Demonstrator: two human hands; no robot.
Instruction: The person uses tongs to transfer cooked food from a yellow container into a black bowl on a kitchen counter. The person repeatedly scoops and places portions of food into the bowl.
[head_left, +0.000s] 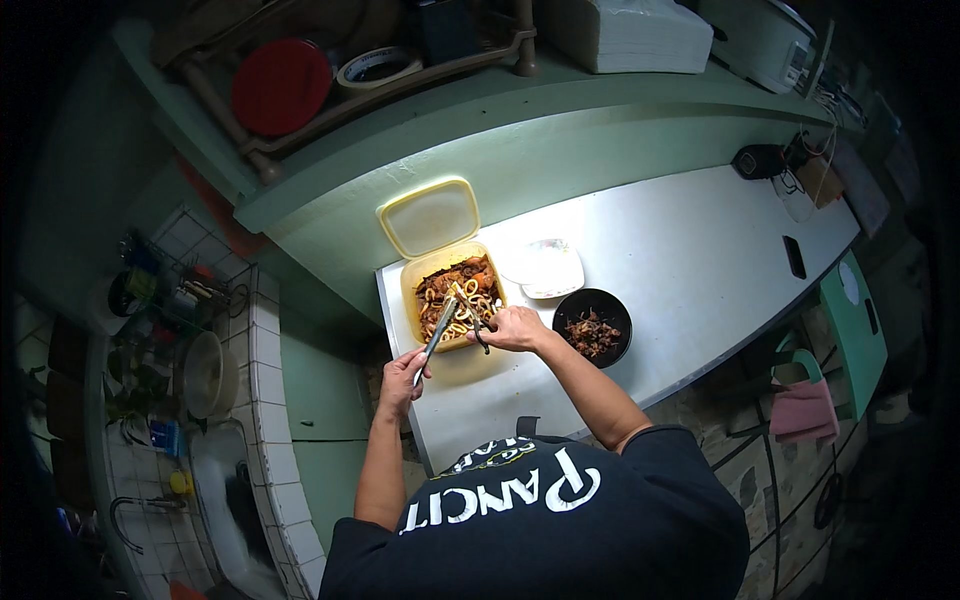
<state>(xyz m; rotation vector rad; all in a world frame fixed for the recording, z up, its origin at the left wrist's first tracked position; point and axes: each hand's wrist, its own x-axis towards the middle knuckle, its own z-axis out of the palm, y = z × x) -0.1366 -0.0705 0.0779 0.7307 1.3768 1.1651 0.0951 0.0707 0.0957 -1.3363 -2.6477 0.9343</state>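
Observation:
A yellow plastic food container (409, 296) holds sauced squid, with pale squid rings (471, 286) among darker pieces. My left hand (403, 381), near the container's front left corner, grips metal tongs (435, 334) whose tips reach into the food. At the front right corner, my right hand (517, 328) holds scissors (478, 324) with dark handles, blades angled toward the tong tips. The tips meet around a light piece of food, too small to make out fully. To the right stands a black bowl (625, 341) with dark chopped bits (592, 334) in it.
The container's lid (429, 217) leans against the green wall behind. A white dish with a floral print (553, 279) lies beyond the bowl on the white table (660, 240). A phone (793, 257) rests near the table's right edge. On the left are a tiled counter and sink (214, 450).

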